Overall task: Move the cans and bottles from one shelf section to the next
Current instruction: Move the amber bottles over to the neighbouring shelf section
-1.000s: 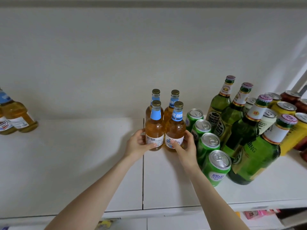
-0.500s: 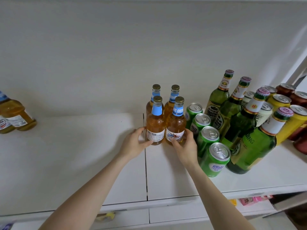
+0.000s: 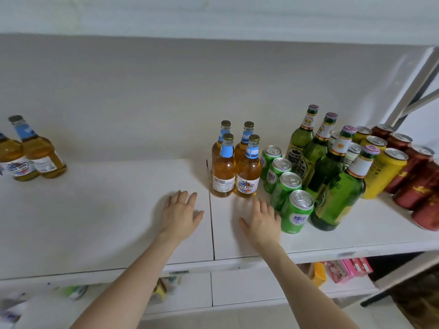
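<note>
My left hand [image 3: 181, 213] and right hand [image 3: 262, 222] lie flat on the white shelf [image 3: 107, 210], fingers [image 3: 259, 205] spread, holding nothing. Four amber glass bottles with blue neck labels [image 3: 235, 169] stand just beyond my fingertips; green aluminium cans [image 3: 288, 188] sit right of my right fingers.

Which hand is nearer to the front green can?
The right. The right hand lies just left of the front green can, almost touching it. The left hand rests farther left, across the seam between shelf sections.
</note>
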`<state>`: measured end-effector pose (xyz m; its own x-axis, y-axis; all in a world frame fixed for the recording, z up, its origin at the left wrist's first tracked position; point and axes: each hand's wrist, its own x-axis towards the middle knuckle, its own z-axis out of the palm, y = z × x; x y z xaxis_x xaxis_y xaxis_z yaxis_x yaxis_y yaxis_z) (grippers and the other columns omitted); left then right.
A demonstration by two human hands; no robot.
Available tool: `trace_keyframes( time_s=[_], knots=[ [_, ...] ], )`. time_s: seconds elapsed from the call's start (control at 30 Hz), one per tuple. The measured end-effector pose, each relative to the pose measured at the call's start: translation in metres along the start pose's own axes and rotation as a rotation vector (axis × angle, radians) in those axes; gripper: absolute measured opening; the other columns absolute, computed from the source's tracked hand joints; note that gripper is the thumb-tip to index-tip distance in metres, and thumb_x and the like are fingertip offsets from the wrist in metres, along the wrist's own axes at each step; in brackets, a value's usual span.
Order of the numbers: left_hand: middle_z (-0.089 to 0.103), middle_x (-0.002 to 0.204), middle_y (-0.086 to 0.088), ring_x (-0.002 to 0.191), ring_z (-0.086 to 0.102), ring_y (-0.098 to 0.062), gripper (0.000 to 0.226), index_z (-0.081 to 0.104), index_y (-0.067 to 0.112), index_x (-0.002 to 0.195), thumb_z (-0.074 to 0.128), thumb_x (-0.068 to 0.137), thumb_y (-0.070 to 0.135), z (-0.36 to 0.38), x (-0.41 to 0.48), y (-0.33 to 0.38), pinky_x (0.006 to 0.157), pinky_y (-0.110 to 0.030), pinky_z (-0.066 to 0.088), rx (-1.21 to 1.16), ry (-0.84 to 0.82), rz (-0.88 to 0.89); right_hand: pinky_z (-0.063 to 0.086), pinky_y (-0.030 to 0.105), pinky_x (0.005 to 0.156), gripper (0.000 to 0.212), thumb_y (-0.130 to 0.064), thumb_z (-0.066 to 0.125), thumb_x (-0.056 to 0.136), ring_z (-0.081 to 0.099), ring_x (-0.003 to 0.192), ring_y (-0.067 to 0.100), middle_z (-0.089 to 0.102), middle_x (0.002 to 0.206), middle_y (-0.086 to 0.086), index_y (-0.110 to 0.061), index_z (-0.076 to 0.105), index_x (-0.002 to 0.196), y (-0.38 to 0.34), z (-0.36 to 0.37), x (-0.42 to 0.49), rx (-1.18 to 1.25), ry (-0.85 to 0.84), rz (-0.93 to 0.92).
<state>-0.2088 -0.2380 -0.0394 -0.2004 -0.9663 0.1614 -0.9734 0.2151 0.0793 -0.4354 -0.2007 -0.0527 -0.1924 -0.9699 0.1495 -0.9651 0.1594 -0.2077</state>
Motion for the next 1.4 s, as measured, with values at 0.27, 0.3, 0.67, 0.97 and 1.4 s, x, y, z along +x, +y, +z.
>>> trace_keyframes(
  time_s=[0.27, 0.3, 0.67, 0.97, 1.4],
  knots=[
    [0.025, 0.161, -0.011, 0.151, 0.015, -0.028, 0.064, 0.026, 0.022, 0.153, 0.036, 0.098, 0.054, -0.012, -0.068, 0.003, 0.122, -0.047, 0.011, 0.087, -0.041, -0.048, 0.021, 0.047, 0.117, 0.077, -0.055, 0.049, 0.093, 0.023, 0.148, 0.028, 0.022, 0.163, 0.007, -0.018, 0.02, 0.154, -0.004, -0.013, -0.056, -0.106, -0.009, -0.117],
    [0.024, 0.162, -0.011, 0.151, 0.014, -0.028, 0.064, 0.026, 0.022, 0.154, 0.035, 0.098, 0.054, -0.014, -0.078, 0.003, 0.122, -0.047, 0.01, 0.097, -0.044, -0.055, 0.02, 0.048, 0.118, 0.077, -0.056, 0.048, 0.094, 0.02, 0.149, 0.028, 0.02, 0.164, 0.007, -0.018, 0.019, 0.154, -0.005, -0.014, -0.064, -0.109, -0.013, -0.127],
    [0.012, 0.165, -0.011, 0.153, 0.005, -0.028, 0.067, 0.017, 0.026, 0.156, 0.032, 0.099, 0.058, -0.038, -0.168, -0.017, 0.123, -0.051, 0.006, 0.138, -0.068, -0.107, 0.013, 0.052, 0.12, 0.076, -0.057, 0.043, 0.096, 0.012, 0.152, 0.027, 0.012, 0.166, 0.005, -0.019, 0.015, 0.156, -0.036, -0.016, -0.132, -0.091, -0.068, -0.2],
    [0.011, 0.166, -0.011, 0.153, 0.004, -0.028, 0.068, 0.015, 0.027, 0.157, 0.032, 0.098, 0.059, -0.055, -0.189, -0.062, 0.123, -0.052, 0.006, 0.15, -0.054, -0.126, 0.012, 0.052, 0.12, 0.075, -0.058, 0.039, 0.097, 0.01, 0.152, 0.026, 0.011, 0.166, 0.004, -0.02, 0.013, 0.157, -0.086, -0.019, -0.152, -0.074, -0.058, -0.218],
    [0.015, 0.165, -0.012, 0.153, 0.008, -0.029, 0.066, 0.017, 0.027, 0.156, 0.033, 0.098, 0.057, -0.072, -0.213, -0.215, 0.122, -0.052, 0.008, 0.195, -0.065, -0.073, 0.011, 0.052, 0.121, 0.076, -0.059, 0.037, 0.098, 0.009, 0.153, 0.026, 0.011, 0.166, 0.005, -0.019, 0.011, 0.157, -0.234, 0.004, -0.176, 0.007, -0.04, -0.149]
  ],
)
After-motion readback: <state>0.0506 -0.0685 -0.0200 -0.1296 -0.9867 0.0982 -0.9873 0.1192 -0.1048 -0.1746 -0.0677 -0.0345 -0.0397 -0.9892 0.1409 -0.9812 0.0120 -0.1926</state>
